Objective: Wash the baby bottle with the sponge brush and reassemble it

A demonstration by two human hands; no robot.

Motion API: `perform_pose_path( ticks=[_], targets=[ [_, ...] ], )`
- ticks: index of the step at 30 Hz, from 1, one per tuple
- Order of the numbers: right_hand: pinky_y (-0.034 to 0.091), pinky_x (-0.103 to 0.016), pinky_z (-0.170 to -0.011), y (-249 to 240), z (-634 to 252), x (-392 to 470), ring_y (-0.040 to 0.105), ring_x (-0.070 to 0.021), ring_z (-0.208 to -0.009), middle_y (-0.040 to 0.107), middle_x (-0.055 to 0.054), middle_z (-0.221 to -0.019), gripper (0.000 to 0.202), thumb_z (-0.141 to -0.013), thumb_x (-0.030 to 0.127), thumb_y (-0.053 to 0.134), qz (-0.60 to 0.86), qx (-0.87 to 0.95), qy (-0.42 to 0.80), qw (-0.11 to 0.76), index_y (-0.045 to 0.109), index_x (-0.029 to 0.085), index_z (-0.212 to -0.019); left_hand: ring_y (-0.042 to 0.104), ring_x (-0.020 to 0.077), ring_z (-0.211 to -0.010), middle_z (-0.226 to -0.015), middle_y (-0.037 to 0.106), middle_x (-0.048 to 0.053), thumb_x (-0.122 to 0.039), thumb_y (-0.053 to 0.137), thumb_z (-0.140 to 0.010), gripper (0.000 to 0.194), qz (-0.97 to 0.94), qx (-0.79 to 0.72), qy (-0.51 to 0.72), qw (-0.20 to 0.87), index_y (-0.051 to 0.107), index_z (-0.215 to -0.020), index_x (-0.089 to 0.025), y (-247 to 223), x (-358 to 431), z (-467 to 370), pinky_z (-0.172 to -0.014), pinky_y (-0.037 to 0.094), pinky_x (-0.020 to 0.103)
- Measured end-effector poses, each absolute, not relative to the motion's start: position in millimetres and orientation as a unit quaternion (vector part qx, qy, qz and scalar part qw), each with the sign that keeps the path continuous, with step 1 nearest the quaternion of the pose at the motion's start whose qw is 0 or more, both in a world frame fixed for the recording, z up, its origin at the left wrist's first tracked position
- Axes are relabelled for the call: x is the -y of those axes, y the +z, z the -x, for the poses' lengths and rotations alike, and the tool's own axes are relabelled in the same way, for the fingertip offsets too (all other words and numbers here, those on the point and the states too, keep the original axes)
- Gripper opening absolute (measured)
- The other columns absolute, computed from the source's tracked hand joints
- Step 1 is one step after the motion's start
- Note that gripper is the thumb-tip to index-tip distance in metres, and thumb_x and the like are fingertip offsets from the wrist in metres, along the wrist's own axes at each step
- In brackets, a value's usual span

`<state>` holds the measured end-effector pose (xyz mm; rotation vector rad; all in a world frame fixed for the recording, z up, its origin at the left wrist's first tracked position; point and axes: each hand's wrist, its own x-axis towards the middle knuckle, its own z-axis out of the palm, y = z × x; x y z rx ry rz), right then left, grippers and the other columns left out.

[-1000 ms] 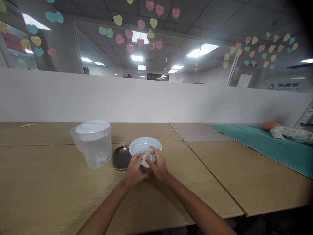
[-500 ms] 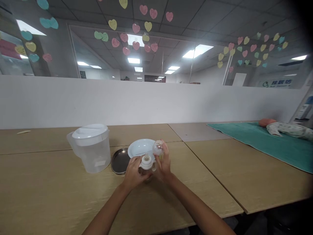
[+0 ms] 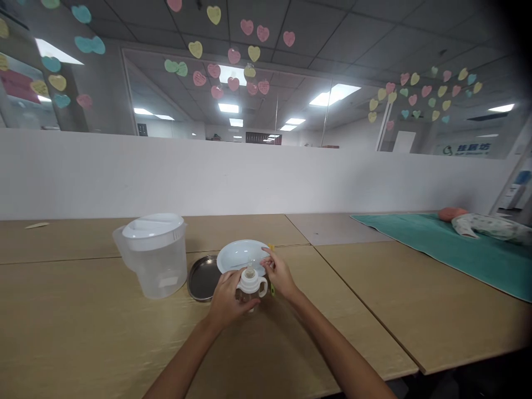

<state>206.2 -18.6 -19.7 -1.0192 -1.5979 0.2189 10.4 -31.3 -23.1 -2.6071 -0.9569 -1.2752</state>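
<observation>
My left hand (image 3: 228, 296) is wrapped round a small clear baby bottle (image 3: 245, 296) from its left side. The bottle stands upright, with a white collar, a white side handle (image 3: 263, 286) and a pale nipple (image 3: 249, 272) bare on top. To the right and just behind the bottle is my right hand (image 3: 280, 274), at the near right rim of a white plate (image 3: 233, 246). Its fingers are bent and apart, with no object visible between them. I cannot see the clear domed cap. Something yellow-green (image 3: 272, 289) shows partly behind my right hand.
A round dark metal tray (image 3: 201, 280) lies left of the plate. Further left stands a translucent lidded pitcher (image 3: 160, 260). On the right, a green mat (image 3: 424, 238) bears a doll-like figure in patterned clothes (image 3: 486, 226). A white wall (image 3: 233, 177) borders the table's back.
My right hand has lowered toward the plate, and the clear domed cap it held is out of its fingers. My left hand still holds the bottle. The view has tilted slightly upward.
</observation>
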Motion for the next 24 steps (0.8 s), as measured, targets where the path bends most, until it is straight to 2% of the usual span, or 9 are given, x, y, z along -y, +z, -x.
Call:
perform_pose_path(
  ticks=[4, 7, 10, 13, 15, 16, 19, 24],
  targets=[
    [0.046, -0.033, -0.079, -19, -203, 23, 0.059, -0.0158, -0.077, 0.068, -0.002, -0.079, 0.038, -0.081, 0.014, 0.044, 0.449, 0.72, 0.085, 0.522, 0.053, 0.019, -0.118, 0.055, 0.0279, -0.104, -0.113, 0.061, 0.012, -0.058, 0.064, -0.065, 0.071, 0.854, 0.313, -0.413, 0.039, 0.048, -0.122, -0.019, -24, 32, -10, -0.088, 0.045, 0.042],
    [0.044, -0.036, -0.081, -17, -204, 25, 0.059, -0.0182, -0.081, 0.069, -0.002, -0.079, 0.034, -0.082, 0.015, 0.044, 0.46, 0.725, 0.055, 0.509, 0.057, 0.02, -0.113, 0.055, 0.0281, -0.104, -0.113, 0.061, 0.012, -0.058, 0.065, -0.064, 0.071, 0.852, 0.312, -0.418, 0.041, 0.048, -0.122, -0.019, -24, 32, -10, -0.087, 0.045, 0.042],
    [0.046, -0.033, -0.076, -12, -204, 30, 0.06, -0.0186, -0.083, 0.068, -0.005, -0.084, 0.027, -0.086, 0.021, 0.042, 0.468, 0.698, 0.036, 0.541, 0.062, 0.02, -0.103, 0.056, 0.0285, -0.103, -0.112, 0.061, 0.012, -0.057, 0.065, -0.064, 0.072, 0.851, 0.315, -0.419, 0.038, 0.048, -0.123, -0.019, -25, 32, -10, -0.087, 0.045, 0.042],
    [0.046, -0.027, -0.069, -6, -197, 41, 0.06, -0.0165, -0.081, 0.066, -0.005, -0.088, 0.029, -0.09, 0.03, 0.038, 0.438, 0.691, 0.06, 0.572, 0.064, 0.019, -0.098, 0.056, 0.0288, -0.101, -0.109, 0.062, 0.012, -0.055, 0.066, -0.064, 0.069, 0.85, 0.318, -0.419, 0.024, 0.051, -0.12, -0.019, -25, 32, -10, -0.087, 0.045, 0.043],
    [0.046, -0.027, -0.071, -3, -187, 50, 0.058, -0.0165, -0.084, 0.064, -0.005, -0.09, 0.026, -0.086, 0.037, 0.047, 0.397, 0.729, 0.071, 0.553, 0.062, 0.019, -0.099, 0.056, 0.0281, -0.1, -0.106, 0.063, 0.011, -0.052, 0.067, -0.063, 0.064, 0.846, 0.323, -0.423, 0.008, 0.053, -0.117, -0.02, -25, 33, -11, -0.086, 0.045, 0.043],
    [0.046, -0.027, -0.073, -2, -182, 53, 0.057, -0.0173, -0.086, 0.063, -0.004, -0.09, 0.027, -0.08, 0.04, 0.056, 0.385, 0.743, 0.064, 0.544, 0.062, 0.019, -0.096, 0.057, 0.0276, -0.098, -0.105, 0.063, 0.011, -0.05, 0.068, -0.064, 0.061, 0.843, 0.329, -0.425, -0.002, 0.054, -0.115, -0.02, -25, 33, -11, -0.085, 0.046, 0.043],
    [0.046, -0.03, -0.075, -1, -169, 60, 0.055, -0.0182, -0.086, 0.06, -0.004, -0.09, 0.033, -0.067, 0.04, 0.07, 0.413, 0.728, 0.076, 0.542, 0.06, 0.019, -0.091, 0.057, 0.0269, -0.097, -0.103, 0.062, 0.01, -0.046, 0.069, -0.063, 0.055, 0.834, 0.346, -0.428, -0.032, 0.057, -0.111, -0.021, -26, 34, -13, -0.083, 0.047, 0.041],
    [0.046, -0.032, -0.081, 5, -176, 59, 0.057, -0.0195, -0.092, 0.062, -0.005, -0.097, 0.031, -0.069, 0.036, 0.068, 0.37, 0.736, 0.219, 0.523, 0.065, 0.019, -0.095, 0.056, 0.0263, -0.101, -0.107, 0.061, 0.009, -0.047, 0.068, -0.065, 0.052, 0.835, 0.342, -0.428, -0.05, 0.057, -0.11, -0.021, -27, 33, -13, -0.087, 0.046, 0.042]
  ],
)
